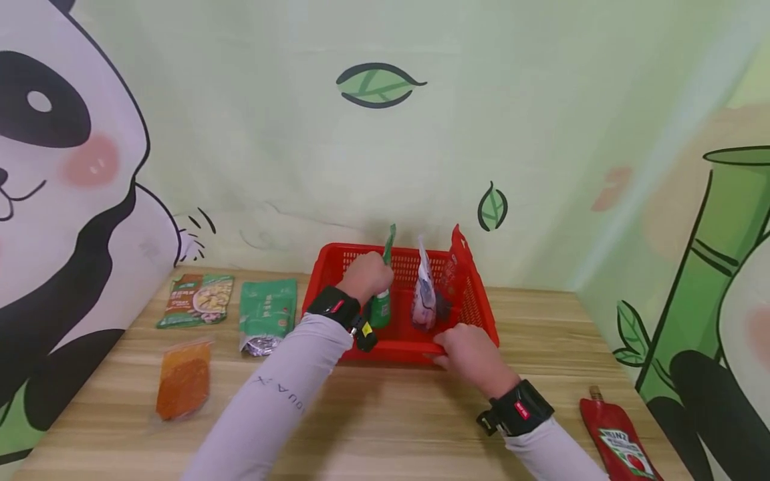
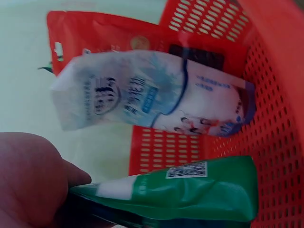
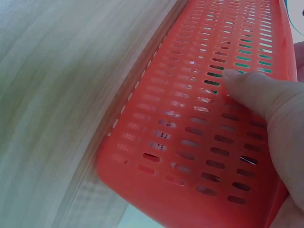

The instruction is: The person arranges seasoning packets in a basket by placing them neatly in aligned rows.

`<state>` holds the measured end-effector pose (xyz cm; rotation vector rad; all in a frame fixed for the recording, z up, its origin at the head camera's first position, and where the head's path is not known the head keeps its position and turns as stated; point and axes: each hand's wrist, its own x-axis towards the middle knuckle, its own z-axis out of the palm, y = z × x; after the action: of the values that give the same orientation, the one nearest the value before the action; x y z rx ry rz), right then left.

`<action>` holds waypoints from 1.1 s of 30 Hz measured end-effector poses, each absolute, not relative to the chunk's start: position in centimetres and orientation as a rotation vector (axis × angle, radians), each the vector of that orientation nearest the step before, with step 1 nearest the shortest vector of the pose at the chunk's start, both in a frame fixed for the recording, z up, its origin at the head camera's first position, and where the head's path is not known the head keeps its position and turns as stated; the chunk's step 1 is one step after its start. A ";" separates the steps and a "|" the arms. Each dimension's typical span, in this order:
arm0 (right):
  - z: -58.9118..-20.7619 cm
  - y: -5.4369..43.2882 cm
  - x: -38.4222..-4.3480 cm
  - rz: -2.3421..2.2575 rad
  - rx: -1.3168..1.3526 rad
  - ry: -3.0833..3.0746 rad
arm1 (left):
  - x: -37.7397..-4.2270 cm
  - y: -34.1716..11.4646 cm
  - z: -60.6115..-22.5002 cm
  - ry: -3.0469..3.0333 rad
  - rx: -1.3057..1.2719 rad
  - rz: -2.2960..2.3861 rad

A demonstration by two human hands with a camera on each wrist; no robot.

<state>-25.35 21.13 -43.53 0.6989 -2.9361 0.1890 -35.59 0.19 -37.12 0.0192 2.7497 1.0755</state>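
Observation:
A red perforated basket (image 1: 355, 354) stands at the back of the wooden table. My left hand (image 1: 365, 275) reaches over it and pinches a green pouch (image 2: 204, 190) by its upper end; the pouch hangs upright in the basket's left part. My right hand (image 1: 472, 354) grips the front rim near the right corner, and its thumb (image 3: 251, 90) presses the outer wall in the right wrist view. Inside the basket, a white-and-blue pouch (image 2: 142, 90) stands upright beside a red bag (image 1: 457, 264) at the right side.
Left of the basket lie a green-and-brown food packet (image 1: 195, 300), a green pouch with a silvery end (image 1: 269, 314) and a clear bag of orange-brown contents (image 1: 184, 381). A red Heinz ketchup pouch (image 1: 622, 437) lies at the front right. A printed cloth (image 1: 289, 133) hangs behind the table.

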 end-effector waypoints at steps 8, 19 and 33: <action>-43.5 21.2 -25.3 0.145 0.685 -2.914 | -36.4 1.1 -37.9 2.713 -0.021 1.036; -43.5 21.2 -25.2 0.171 0.725 -2.898 | -36.6 2.0 -38.2 2.672 -0.052 1.024; -43.8 21.1 -25.4 0.181 0.693 -2.904 | -37.2 2.4 -38.5 2.646 -0.001 1.067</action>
<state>-25.36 21.05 -43.77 0.6927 -2.9036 0.1809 -37.20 2.44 -38.54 -0.0006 2.6460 1.0668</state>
